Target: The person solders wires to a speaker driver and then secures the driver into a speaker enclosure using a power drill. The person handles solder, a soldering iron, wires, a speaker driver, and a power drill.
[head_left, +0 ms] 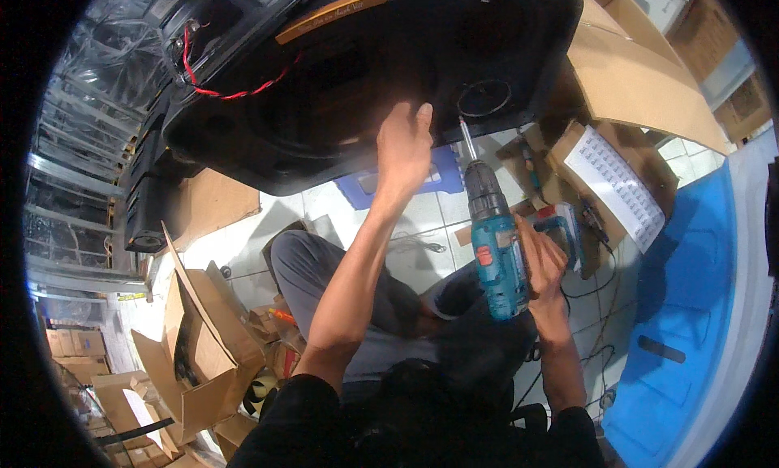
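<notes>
My right hand [540, 261] is wrapped round a teal and black cordless drill [497, 261], whose long bit points away from me toward a black speaker cabinet [235, 135]. The bit's tip lies close to the cabinet's near edge, beside a round ring in its face; contact cannot be made out. In front of the cabinet's dark face is my left hand [404, 152], its fingers curled in. Whatever it may be pinching is hidden. A red twisted wire [235, 93] runs across the cabinet's left part, and an orange-brown strip [331, 16] lies along its far side.
Below the cabinet sits a blue plastic stool [357, 191] on white tiles. Open cardboard boxes [207, 387] stand at the left. A printed sheet [613, 184] lies on cardboard at the right, near another teal tool [560, 223] and loose cables. A large blue panel [682, 306] borders the right.
</notes>
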`<move>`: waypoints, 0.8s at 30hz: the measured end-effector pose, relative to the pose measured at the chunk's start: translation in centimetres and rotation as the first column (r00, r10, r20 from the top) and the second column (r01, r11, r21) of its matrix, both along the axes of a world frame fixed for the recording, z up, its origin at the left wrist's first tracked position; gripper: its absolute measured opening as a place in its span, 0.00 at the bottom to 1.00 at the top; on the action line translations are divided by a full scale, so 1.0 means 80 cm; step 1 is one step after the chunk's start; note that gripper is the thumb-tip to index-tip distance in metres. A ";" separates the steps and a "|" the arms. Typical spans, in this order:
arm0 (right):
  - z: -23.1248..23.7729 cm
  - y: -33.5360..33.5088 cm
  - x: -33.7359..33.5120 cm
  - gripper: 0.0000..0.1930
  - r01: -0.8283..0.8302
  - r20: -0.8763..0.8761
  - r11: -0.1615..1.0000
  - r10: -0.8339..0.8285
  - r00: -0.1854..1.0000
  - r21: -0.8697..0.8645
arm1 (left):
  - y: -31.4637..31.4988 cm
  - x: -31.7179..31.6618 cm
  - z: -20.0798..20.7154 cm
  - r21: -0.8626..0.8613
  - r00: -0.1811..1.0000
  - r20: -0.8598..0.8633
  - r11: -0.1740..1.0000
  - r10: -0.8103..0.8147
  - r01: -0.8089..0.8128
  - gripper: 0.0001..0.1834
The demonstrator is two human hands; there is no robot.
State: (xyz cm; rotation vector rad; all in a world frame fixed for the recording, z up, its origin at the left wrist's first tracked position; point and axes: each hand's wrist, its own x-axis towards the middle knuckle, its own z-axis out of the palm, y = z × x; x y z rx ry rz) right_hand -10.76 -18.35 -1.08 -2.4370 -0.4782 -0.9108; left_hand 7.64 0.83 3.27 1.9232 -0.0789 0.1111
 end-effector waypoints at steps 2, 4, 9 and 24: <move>0.004 -0.002 -0.005 0.21 0.014 0.035 1.000 -0.013 0.999 -0.020 | 0.002 -0.005 0.002 0.016 0.999 0.039 0.999 0.029 -0.030 0.21; 0.007 -0.001 -0.019 0.20 0.033 0.082 0.996 -0.026 0.996 -0.089 | 0.007 -0.022 0.002 0.004 0.992 0.104 0.997 0.075 -0.076 0.20; 0.014 0.001 -0.090 0.17 -0.055 -0.083 0.985 0.042 0.996 -0.163 | 0.037 -0.101 -0.038 -0.492 0.949 -0.316 0.851 0.019 -0.181 0.16; 0.028 0.039 -0.187 0.17 -0.135 -0.200 0.990 0.123 0.972 -0.050 | 0.091 -0.256 -0.168 -0.642 0.477 -0.767 0.509 -0.430 -0.573 0.09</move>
